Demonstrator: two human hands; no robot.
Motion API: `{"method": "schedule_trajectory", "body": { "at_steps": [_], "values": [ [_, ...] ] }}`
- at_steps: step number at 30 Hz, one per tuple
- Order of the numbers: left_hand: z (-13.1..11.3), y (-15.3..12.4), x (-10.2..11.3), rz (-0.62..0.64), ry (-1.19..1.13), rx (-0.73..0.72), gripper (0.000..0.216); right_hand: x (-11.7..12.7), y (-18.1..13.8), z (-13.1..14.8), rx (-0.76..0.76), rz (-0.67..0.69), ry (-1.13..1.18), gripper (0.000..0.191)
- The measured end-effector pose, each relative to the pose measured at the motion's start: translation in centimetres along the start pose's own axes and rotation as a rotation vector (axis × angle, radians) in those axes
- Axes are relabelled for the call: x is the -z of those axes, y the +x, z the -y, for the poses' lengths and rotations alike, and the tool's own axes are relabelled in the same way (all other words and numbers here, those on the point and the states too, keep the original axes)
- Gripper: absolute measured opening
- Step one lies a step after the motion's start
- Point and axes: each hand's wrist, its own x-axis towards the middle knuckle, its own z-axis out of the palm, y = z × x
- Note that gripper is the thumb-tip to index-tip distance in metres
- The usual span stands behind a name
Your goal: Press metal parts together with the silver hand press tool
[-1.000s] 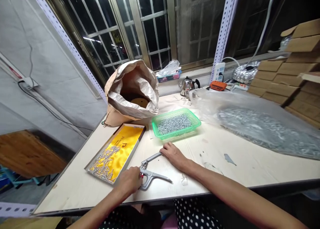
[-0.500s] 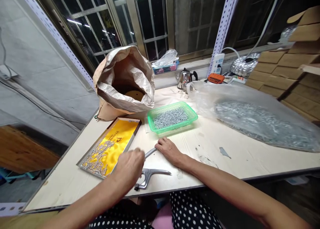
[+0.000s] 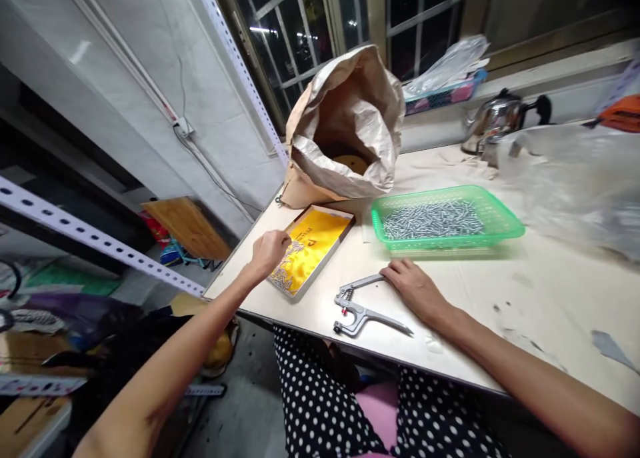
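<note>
My left hand (image 3: 271, 253) is closed, fingers pinched together, over the left side of a shallow box (image 3: 314, 279) with a yellow lining. Whatever those fingers hold, if anything, is hidden. Small metal pins or screws (image 3: 285, 277) lie in the near end of the box. My right hand (image 3: 414, 288) rests on the table with its fingers curled over the handle end of grey snap pliers (image 3: 357, 311). The pliers lie with their handles spread and their jaw towards the table's front edge. Behind my right hand stands a green basket (image 3: 450, 246) of small metal pins (image 3: 433, 219).
A large open paper sack (image 3: 345, 125) stands behind the box. At the back right are a metal kettle (image 3: 500, 121) and a clear plastic bag (image 3: 575, 185). A perforated metal rail (image 3: 100, 238) runs at the left, beyond the table's edge.
The view has turned left. My left hand has moved from beside the pliers to the far side of the box, so the pliers' jaw now shows. My right hand stays at the handle.
</note>
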Motion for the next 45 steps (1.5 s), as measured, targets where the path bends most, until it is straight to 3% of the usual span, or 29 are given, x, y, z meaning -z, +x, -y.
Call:
{"method": "schedule_trajectory", "body": {
  "at_steps": [3, 8, 18, 24, 29, 32, 35, 40, 45],
  "values": [
    [3.3, -0.8, -3.2, 0.090, -0.045, 0.010, 0.026, -0.1, -0.2, 0.1, 0.007, -0.023, 0.017, 0.020],
    [4.2, -0.8, -5.8, 0.111, -0.010, -0.126, 0.029, -0.5, -0.5, 0.3, 0.006, -0.042, 0.011, 0.023],
    [4.3, 0.4, -8.1, 0.198, 0.027, -0.129, 0.028, -1.2, -0.7, 0.1, 0.015, -0.078, -0.002, 0.027],
    [4.8, 0.6, -9.1, 0.177, 0.020, -0.127, 0.028, -1.6, -0.8, -0.2, 0.026, -0.085, 0.000, 0.028],
    [4.5, 1.1, -8.7, 0.133, 0.000, -0.142, 0.026, -1.2, -0.6, 0.2, 0.021, -0.074, -0.030, 0.027],
    [3.6, 0.6, -8.0, 0.068, -0.049, -0.136, 0.027, -0.7, -0.2, 0.5, -0.026, -0.034, -0.031, 0.027],
    [1.6, -1.6, -7.3, 0.011, -0.365, -0.072, 0.022, 0.5, 0.1, 0.8, -0.088, -0.019, -0.014, 0.028],
    [-3.4, -7.4, -6.9, 0.264, -0.982, -0.008, 0.022, 4.5, -0.3, 3.9, -0.039, 0.074, -0.003, 0.025],
    [-6.0, -9.1, -7.5, 0.432, -1.152, 0.084, 0.014, 5.8, -1.7, 8.1, -0.008, 0.254, 0.055, 0.016]
  ]
}}
